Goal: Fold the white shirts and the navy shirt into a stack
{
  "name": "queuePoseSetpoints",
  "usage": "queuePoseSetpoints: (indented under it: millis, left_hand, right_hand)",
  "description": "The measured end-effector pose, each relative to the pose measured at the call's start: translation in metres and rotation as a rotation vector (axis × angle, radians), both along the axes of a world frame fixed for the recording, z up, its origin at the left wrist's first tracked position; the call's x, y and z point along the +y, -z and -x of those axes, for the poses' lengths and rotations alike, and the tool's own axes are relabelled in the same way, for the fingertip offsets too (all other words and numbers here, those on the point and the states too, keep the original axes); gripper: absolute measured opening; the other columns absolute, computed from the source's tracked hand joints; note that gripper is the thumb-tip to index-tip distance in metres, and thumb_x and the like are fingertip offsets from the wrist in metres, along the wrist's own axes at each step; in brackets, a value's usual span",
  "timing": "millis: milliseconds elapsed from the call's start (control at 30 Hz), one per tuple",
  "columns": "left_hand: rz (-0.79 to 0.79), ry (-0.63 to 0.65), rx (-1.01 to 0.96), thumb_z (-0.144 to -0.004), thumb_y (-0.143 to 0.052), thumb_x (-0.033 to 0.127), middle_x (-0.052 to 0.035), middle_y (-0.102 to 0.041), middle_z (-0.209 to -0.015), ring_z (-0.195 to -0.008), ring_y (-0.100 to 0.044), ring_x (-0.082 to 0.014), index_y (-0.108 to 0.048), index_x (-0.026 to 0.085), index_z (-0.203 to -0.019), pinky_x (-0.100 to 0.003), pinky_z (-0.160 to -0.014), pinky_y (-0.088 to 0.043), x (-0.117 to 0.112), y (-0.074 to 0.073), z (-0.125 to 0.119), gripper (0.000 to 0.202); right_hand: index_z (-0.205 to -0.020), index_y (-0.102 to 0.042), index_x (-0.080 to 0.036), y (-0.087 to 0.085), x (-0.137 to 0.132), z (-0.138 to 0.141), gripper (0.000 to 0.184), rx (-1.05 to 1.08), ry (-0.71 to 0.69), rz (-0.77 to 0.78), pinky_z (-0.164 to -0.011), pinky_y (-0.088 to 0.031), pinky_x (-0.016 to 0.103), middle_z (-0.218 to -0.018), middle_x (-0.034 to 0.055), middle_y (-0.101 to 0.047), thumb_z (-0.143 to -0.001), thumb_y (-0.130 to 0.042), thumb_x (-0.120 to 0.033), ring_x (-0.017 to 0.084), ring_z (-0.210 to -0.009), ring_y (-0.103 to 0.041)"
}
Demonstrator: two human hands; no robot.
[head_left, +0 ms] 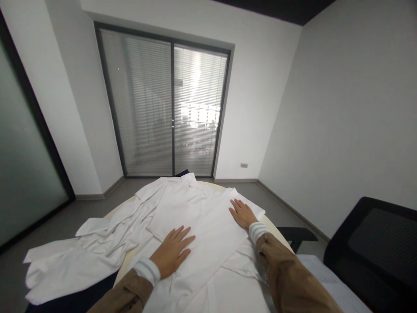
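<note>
A large white garment [208, 230], perhaps a coat or shirt, lies spread over a round pale table [125, 263]. On its left part rests my left hand [171, 252], palm down with the fingers spread. Farther out on the right, my right hand [241, 213] lies flat on the cloth near the table's right edge, fingers stretched. Neither hand grips the fabric. To the left the cloth is bunched in wrinkles, and a white sleeve-like part [71, 265] hangs past the table's edge. Under my hands the fabric is fairly smooth.
A black office chair [374, 248] stands close on the right, its armrest [298, 234] near the table. White papers or cloth [322, 274] lie beside it. Dark blue fabric [78, 295] shows below the sleeve. Beyond the table are a glass partition with blinds [146, 108] and white walls.
</note>
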State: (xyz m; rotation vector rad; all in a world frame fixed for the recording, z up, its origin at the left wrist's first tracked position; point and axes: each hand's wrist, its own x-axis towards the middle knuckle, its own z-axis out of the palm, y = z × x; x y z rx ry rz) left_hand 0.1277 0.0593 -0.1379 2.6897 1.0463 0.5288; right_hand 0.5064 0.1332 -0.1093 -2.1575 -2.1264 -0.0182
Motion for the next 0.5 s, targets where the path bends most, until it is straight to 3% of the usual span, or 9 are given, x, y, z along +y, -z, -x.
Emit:
queuePoseSetpoints:
  millis: [133, 267, 400, 500]
  left_hand:
    - [0.005, 0.014, 0.0, -0.098, -0.046, 0.039, -0.0043, -0.034, -0.157, -0.145, -0.027, -0.0296, -0.042, 0.036, -0.145, -0.056, -0.116, -0.025, 0.0, 0.002, 0.002, 0.047]
    - [0.034, 0.035, 0.035, -0.091, -0.055, 0.052, -0.0066, -0.029, -0.159, -0.147, -0.021, -0.0332, -0.037, 0.035, -0.149, -0.059, -0.117, -0.019, -0.003, -0.003, 0.003, 0.063]
    - [0.058, 0.036, 0.101, -0.085, -0.058, 0.062, -0.0091, -0.022, -0.161, -0.148, -0.015, -0.0357, -0.032, 0.034, -0.151, -0.062, -0.117, -0.014, -0.005, -0.006, 0.003, 0.077]
    - [0.064, 0.01, 0.115, -0.086, -0.057, 0.062, -0.0096, -0.022, -0.161, -0.148, -0.016, -0.0356, -0.032, 0.034, -0.151, -0.062, -0.116, -0.015, -0.006, -0.003, 0.003, 0.075]
  right_hand:
    - [-0.151, -0.033, -0.019, -0.012, -0.001, 0.015, 0.058, -0.019, 0.046, 0.009, -0.117, -0.014, 0.05, -0.16, 0.0105, -0.027, -0.1, -0.031, -0.046, 0.028, -0.148, -0.019]
    - [-0.151, -0.033, -0.019, -0.023, -0.019, 0.07, 0.059, 0.019, -0.03, -0.068, -0.118, -0.009, 0.052, -0.162, 0.0096, -0.021, -0.099, -0.03, -0.048, 0.03, -0.149, -0.011]
    - [-0.154, -0.025, -0.024, -0.009, -0.054, 0.122, 0.069, 0.16, -0.158, 0.025, -0.117, -0.009, 0.057, -0.164, 0.0076, -0.012, -0.097, -0.023, -0.063, 0.033, -0.15, -0.007]
    - [-0.154, -0.024, -0.028, 0.002, -0.073, 0.136, 0.068, 0.195, -0.291, 0.063, -0.117, -0.006, 0.056, -0.163, 0.0059, -0.016, -0.097, -0.018, -0.064, 0.031, -0.15, -0.009]
